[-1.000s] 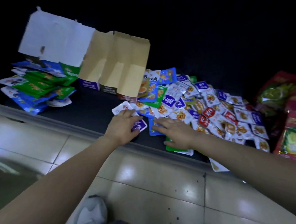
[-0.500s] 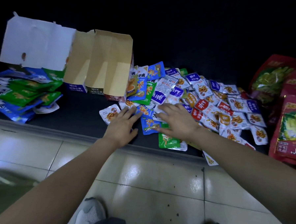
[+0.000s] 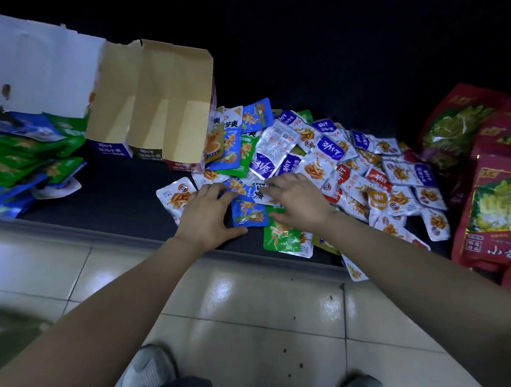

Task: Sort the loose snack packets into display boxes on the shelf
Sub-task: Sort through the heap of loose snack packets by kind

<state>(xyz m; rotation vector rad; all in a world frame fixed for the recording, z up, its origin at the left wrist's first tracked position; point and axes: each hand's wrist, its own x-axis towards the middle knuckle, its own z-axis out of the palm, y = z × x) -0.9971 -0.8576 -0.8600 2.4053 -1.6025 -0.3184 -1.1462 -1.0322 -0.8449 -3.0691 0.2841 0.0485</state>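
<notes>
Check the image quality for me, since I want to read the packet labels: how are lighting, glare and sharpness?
Head view: dim overall, the back of the shelf lost in black; head view: bright glare patches on the floor tiles; head view: the loose packets mid-frame are fairly sharp, small print unreadable; head view: lower left corner smeared, edges bowed by the wide lens.

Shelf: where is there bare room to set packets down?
Bare black shelf lies before the open cardboard display boxes, between the stacked green and blue packets and the left hand. Rightward, the loose pile of small snack packets runs to the large red bags: crowded.
</notes>
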